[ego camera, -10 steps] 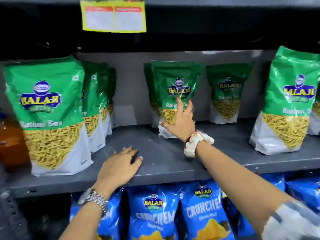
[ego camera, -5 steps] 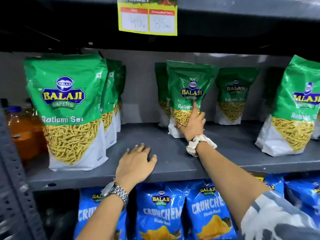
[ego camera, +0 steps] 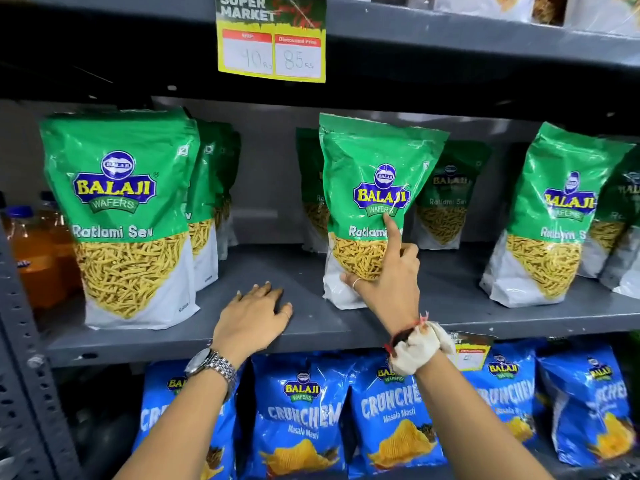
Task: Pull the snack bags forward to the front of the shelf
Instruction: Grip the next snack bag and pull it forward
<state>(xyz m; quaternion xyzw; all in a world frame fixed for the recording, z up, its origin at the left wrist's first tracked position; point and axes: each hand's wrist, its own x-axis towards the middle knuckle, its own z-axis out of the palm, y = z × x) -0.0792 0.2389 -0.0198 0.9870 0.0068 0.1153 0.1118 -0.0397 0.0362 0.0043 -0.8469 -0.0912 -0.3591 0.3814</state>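
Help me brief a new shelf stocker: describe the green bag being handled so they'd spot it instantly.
Find the grey middle shelf under the yellow price tag. Just right of its centre stands a green Ratlami Sev bag. Unlike its neighbours, the right hand grips its lower part, one finger pointing up its front.

Bare shelf (ego camera: 277,265) gap between left bags (ego camera: 121,216) and middle bag (ego camera: 370,202); left hand (ego camera: 252,320) fills its front
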